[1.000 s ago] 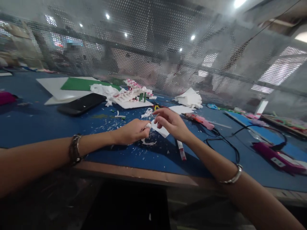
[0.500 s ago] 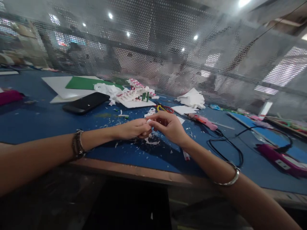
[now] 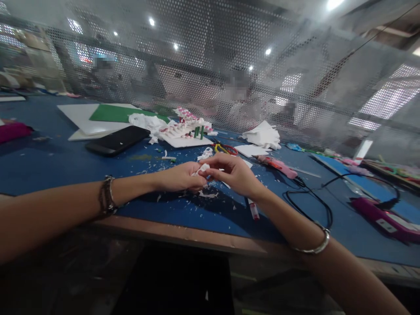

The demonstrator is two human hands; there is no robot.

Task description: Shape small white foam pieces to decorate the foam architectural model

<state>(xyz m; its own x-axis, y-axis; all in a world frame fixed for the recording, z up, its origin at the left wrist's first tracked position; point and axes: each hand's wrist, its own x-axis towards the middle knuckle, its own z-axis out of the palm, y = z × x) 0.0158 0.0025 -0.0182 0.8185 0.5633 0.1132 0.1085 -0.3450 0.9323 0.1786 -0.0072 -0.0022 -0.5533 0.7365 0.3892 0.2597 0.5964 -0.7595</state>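
Note:
My left hand (image 3: 179,177) is closed around a small crumpled white piece (image 3: 204,168), perhaps paper or tissue. Its top pokes out above the thumb. My right hand (image 3: 234,173) pinches the same piece from the right with thumb and fingers. Both hands are just above the blue tabletop (image 3: 138,201), which is strewn with white scraps (image 3: 208,194). Behind them lie scissors (image 3: 226,148) with red and yellow handles. A white board (image 3: 183,141) there carries a model with pink-and-white pieces (image 3: 187,124) and green posts (image 3: 198,132).
A black phone (image 3: 118,141) lies at left, before white and green sheets (image 3: 111,113). At right are a pink glue gun (image 3: 278,167) with a black cord, a magenta power strip (image 3: 382,218) and a stack of white paper (image 3: 262,134). A perforated metal screen (image 3: 203,52) stands behind.
The white piece shows more between my hands, and my left thumb has shifted lower. My right hand has moved slightly; the things on the table stay put.

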